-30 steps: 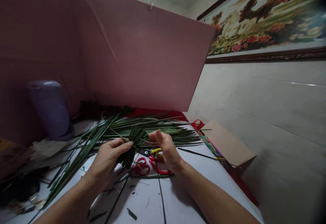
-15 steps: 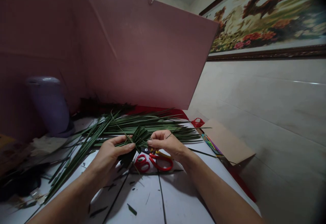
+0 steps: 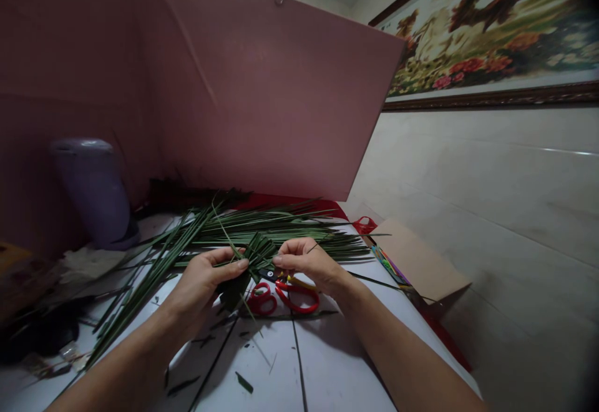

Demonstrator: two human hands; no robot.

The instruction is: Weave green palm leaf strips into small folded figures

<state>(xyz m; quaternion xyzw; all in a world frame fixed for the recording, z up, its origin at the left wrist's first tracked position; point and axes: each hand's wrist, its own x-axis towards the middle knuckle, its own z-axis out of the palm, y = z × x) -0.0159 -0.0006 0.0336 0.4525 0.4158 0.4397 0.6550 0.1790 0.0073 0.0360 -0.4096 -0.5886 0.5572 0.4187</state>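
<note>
My left hand (image 3: 210,278) is closed on a folded bundle of green leaf strips (image 3: 258,251), thumb on top and fingers beneath. The folds fan out upward, and a thin loose strip rises from the thumb. At the bundle's right edge my right hand (image 3: 306,262) is pinched, with a thin dark leaf strip showing at its fingers; the fingertips are partly hidden. Red-handled scissors (image 3: 297,299) lie on the table just below, between my hands, their blades partly covered. Something yellow (image 3: 304,283) shows beside the scissors, under my right hand.
Long green leaves (image 3: 281,228) lie across the back and left of the white table (image 3: 337,368). A purple bin-like container (image 3: 96,193) stands at left. Cardboard (image 3: 421,262) is at right. Leaf scraps (image 3: 244,382) lie in front. A pink panel (image 3: 271,100) rises behind.
Both hands hold almost the same pose at the bundle. The thin loose strip above the left thumb has shifted slightly, and the view has moved a little.
</note>
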